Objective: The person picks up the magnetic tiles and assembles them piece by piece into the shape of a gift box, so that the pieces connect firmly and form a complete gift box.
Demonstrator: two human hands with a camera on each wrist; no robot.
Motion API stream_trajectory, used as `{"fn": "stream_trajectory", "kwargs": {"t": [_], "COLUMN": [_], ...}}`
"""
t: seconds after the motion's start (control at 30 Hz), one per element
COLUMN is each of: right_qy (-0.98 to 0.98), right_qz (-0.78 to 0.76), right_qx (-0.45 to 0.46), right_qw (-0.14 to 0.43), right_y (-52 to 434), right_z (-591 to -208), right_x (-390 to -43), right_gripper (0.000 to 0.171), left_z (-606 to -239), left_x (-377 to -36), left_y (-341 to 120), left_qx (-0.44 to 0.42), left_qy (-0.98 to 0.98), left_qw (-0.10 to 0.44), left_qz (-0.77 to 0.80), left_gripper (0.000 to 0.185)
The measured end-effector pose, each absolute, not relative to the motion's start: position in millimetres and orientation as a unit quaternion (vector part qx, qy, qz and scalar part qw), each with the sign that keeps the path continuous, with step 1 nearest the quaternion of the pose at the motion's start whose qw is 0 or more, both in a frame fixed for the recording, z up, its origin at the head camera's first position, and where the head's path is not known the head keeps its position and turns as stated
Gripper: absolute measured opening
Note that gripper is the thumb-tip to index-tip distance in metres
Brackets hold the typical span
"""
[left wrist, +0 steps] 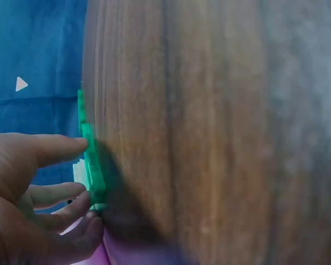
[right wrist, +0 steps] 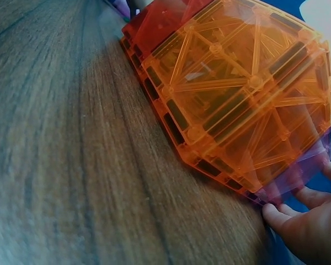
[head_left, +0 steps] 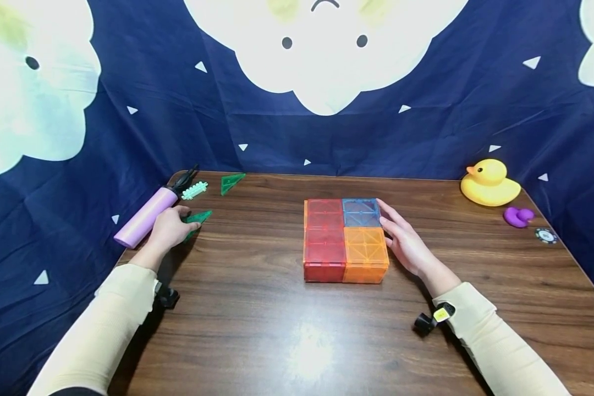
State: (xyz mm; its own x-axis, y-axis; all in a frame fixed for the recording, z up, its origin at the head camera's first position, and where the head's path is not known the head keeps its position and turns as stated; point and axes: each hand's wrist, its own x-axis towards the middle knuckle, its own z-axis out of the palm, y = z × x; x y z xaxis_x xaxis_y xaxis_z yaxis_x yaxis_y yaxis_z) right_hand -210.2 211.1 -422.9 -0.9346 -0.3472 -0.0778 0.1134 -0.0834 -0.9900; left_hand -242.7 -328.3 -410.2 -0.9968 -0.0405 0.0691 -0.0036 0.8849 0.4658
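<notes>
On the table [head_left: 257,330], the left hand [head_left: 167,228] pinches a green triangle [head_left: 197,218]; the right hand [head_left: 406,242], fingers straight, presses the tile block [head_left: 345,240].

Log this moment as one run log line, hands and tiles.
left hand: grips green triangle tile | right hand: flat against tile block | table: block centre, pink pump left
</notes>
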Motion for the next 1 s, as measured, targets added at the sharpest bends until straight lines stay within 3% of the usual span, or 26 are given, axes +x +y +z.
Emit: {"fn": "stream_trajectory", "kwargs": {"t": [0.2,0.37,0.63,0.73,1.0], "right_qy": [0.658,0.660,0.656,0.655,0.654], "right_qz": [-0.730,-0.728,-0.732,-0.733,-0.734], "right_qx": [-0.092,-0.094,-0.098,-0.098,-0.095], "right_qw": [0.157,0.159,0.155,0.155,0.154], "right_y": [212,212,212,212,211], "right_z": [-423,-424,-424,-425,-424], "right_x": [-210,-210,-211,-211,-210], "right_gripper": [0.065,0.065,0.064,0.064,0.063], "left_z": [-413,-410,-387,-373,-340], "left_x": [-242,-239,-240,-236,-216], "left_y": [-321,-310,-263,-235,-154], "left_qx": [0.017,0.009,-0.091,-0.139,-0.215], "left_qy": [-0.967,-0.956,-0.932,-0.919,-0.889], "left_qw": [0.071,0.129,0.201,0.203,0.136], "left_qz": [-0.244,-0.264,-0.287,-0.307,-0.380], "left_gripper": [0.045,0.038,0.017,0.017,0.024]}}
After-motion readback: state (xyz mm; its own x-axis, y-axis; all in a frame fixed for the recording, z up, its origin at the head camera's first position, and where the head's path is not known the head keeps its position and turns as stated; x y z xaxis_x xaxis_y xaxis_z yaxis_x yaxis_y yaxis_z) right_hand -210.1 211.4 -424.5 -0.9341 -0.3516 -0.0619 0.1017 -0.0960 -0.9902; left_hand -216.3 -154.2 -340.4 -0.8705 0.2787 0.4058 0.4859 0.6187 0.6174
